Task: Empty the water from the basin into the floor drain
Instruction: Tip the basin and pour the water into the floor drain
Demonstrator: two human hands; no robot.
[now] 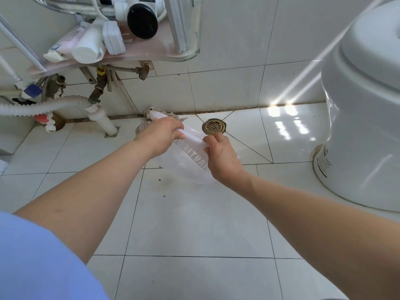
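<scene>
The basin (190, 156) is pale, translucent white plastic with white lettering along its side, tipped steeply so its rim points toward the floor drain (213, 126), a round brass grate just beyond it. The left hand (161, 132) clasps the rim on the side away from the drain; the right hand (220, 156) grips the edge beside the drain. Behind the basin lies a rag (149, 114).

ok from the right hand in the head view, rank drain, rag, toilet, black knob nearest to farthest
From the right hand:
1. Drain, just beyond the fingers, on the floor.
2. Rag, to the left by the wall, past the basin.
3. Toilet, off to the right.
4. Black knob, high on the wall unit, upper left.
</scene>
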